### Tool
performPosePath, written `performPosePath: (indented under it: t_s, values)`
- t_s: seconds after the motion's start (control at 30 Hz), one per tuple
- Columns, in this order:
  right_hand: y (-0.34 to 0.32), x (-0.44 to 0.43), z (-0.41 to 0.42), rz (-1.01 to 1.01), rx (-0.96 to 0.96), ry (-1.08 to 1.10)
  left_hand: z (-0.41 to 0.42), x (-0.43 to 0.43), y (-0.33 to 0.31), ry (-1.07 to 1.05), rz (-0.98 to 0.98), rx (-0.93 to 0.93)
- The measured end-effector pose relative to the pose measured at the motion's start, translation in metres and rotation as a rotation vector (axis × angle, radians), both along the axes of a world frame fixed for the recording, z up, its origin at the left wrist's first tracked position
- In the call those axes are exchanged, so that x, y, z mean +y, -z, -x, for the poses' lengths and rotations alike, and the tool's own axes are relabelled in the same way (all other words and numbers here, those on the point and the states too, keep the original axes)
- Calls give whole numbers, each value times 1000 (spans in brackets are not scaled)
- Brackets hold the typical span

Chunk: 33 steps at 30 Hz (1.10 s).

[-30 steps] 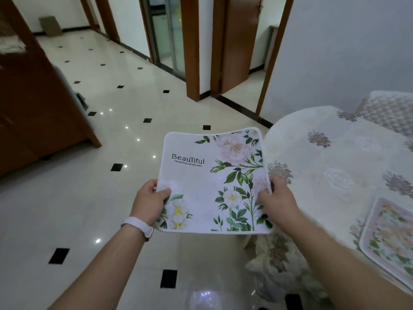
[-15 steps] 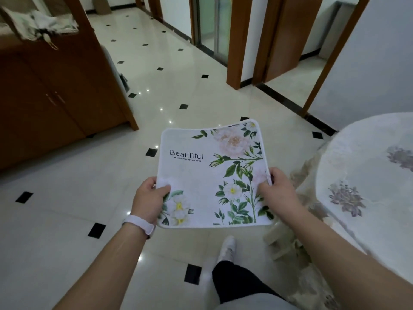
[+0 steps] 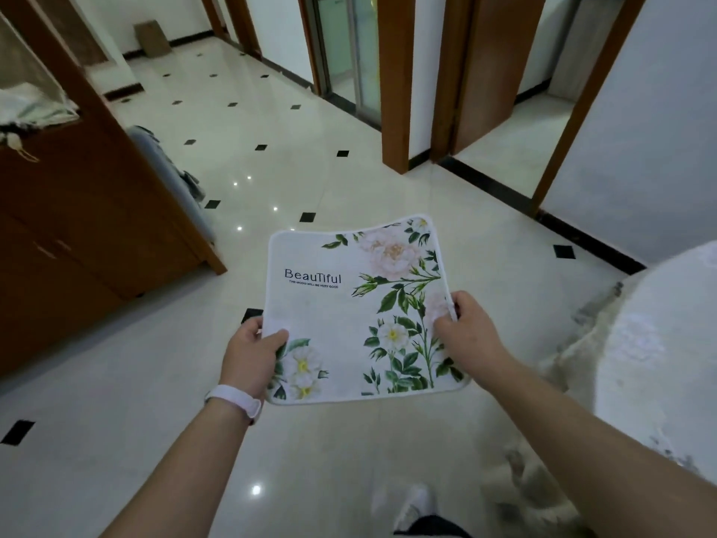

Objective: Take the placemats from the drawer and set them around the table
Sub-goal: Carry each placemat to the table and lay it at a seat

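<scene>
I hold a white floral placemat [image 3: 349, 304] printed "Beautiful" flat in front of me, above the tiled floor. My left hand [image 3: 250, 357], with a white wristband, grips its left edge. Its right edge is pinched by my right hand [image 3: 467, 332]. The round table [image 3: 667, 343], covered by a white lace cloth, shows only at the right edge, apart from the placemat. No other placemat is in view.
A brown wooden cabinet [image 3: 77, 234] stands at the left with a cloth on top. Glossy white floor tiles [image 3: 155, 382] with black insets spread ahead. Wooden door frames [image 3: 395, 83] line the far side. My foot [image 3: 415, 506] shows at the bottom.
My view has swung left, away from the table, so the table slid to the right edge and its laid placemat left the frame. Both hands kept hold of the floral placemat.
</scene>
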State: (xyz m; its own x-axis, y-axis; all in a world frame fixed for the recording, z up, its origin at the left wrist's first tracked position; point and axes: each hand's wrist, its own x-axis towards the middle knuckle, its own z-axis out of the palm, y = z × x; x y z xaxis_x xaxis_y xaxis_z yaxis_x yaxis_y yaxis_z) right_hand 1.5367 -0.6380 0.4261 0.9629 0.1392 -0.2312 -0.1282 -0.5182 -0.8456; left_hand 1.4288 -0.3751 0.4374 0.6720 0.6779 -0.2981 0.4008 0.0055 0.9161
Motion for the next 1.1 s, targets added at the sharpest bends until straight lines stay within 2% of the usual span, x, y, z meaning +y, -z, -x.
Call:
performPosePath:
  t_s: [0.37, 0.63, 0.87, 1.1]
  values:
    - [20, -41, -95, 148, 66, 270, -166, -29, 34, 296, 43, 56]
    - [12, -48, -198, 206, 53, 542, -337, -40, 55, 563, 107, 5]
    - [-18, -25, -288, 185, -48, 760, -481, -28, 40, 772, 119, -60]
    - [-20, -27, -343, 147, -31, 887, -577, -47, 43, 886, 111, -21]
